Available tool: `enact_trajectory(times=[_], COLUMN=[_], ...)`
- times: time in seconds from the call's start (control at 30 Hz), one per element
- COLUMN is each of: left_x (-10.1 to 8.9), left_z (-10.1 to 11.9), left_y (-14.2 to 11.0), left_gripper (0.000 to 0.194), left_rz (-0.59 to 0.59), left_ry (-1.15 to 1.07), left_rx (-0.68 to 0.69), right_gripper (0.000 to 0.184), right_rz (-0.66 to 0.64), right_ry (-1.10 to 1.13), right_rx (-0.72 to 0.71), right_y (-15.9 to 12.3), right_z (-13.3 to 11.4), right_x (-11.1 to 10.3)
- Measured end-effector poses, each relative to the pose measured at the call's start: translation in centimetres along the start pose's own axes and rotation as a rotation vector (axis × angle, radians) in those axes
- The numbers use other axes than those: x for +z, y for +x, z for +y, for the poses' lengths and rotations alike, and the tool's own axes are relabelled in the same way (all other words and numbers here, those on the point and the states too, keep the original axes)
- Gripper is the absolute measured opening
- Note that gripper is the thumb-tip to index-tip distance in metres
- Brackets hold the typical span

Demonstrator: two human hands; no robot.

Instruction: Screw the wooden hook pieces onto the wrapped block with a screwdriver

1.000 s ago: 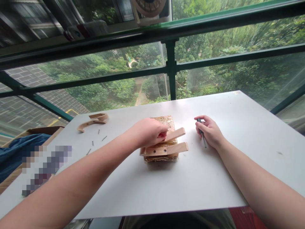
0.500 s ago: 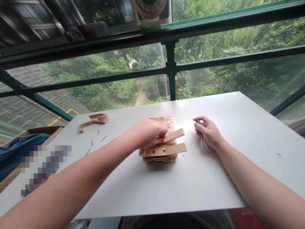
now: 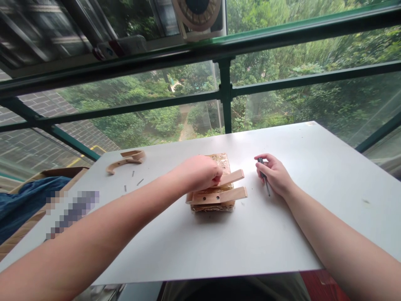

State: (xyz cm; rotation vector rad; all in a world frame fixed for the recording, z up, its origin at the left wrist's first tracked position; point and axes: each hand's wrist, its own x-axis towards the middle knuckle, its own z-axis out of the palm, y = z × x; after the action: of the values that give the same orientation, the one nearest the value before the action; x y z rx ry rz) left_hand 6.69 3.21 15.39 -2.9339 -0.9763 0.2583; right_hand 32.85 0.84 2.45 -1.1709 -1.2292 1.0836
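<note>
A brown block wrapped in clear plastic (image 3: 222, 160) lies in the middle of the white table (image 3: 219, 238). Two wooden hook pieces (image 3: 219, 195) rest across it. My left hand (image 3: 200, 172) is closed in a pinch on the upper wooden piece, fingertips pressed at its left part. What the fingertips pinch, if anything small, is hidden. My right hand (image 3: 274, 173) lies on the table to the right of the block, fingers curled round a thin dark screwdriver (image 3: 265, 179) whose shaft points toward me.
A third curved wooden hook (image 3: 125, 160) lies at the table's far left, with several small screws (image 3: 133, 180) scattered near it. A cardboard box with blue cloth (image 3: 28, 200) stands left of the table. A green-framed window (image 3: 224, 90) runs close behind the table's far edge.
Both hands stay almost where they were. The left fingertips have shifted slightly on the upper wooden piece. The view has drifted a little to the left.
</note>
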Motion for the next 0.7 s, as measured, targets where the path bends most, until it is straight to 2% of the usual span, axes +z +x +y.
enact_trajectory(times=[0.27, 0.43, 0.7], left_x=[0.6, 0.7, 0.6], left_z=[-0.4, -0.7, -0.9], left_y=[0.1, -0.8, -1.0], left_gripper=[0.014, 0.01, 0.016], left_rz=[-0.007, 0.055, 0.046], left_ry=[0.017, -0.105, -0.236], left_rx=[-0.046, -0.063, -0.059], right_gripper=[0.037, 0.037, 0.037], right_rz=[0.01, 0.019, 0.017], right_ry=[0.006, 0.008, 0.009], right_rx=[-0.024, -0.034, -0.036], right_y=[-0.1, -0.1, -0.2], right_z=[0.6, 0.9, 0.8], right_x=[-0.2, -0.2, -0.1])
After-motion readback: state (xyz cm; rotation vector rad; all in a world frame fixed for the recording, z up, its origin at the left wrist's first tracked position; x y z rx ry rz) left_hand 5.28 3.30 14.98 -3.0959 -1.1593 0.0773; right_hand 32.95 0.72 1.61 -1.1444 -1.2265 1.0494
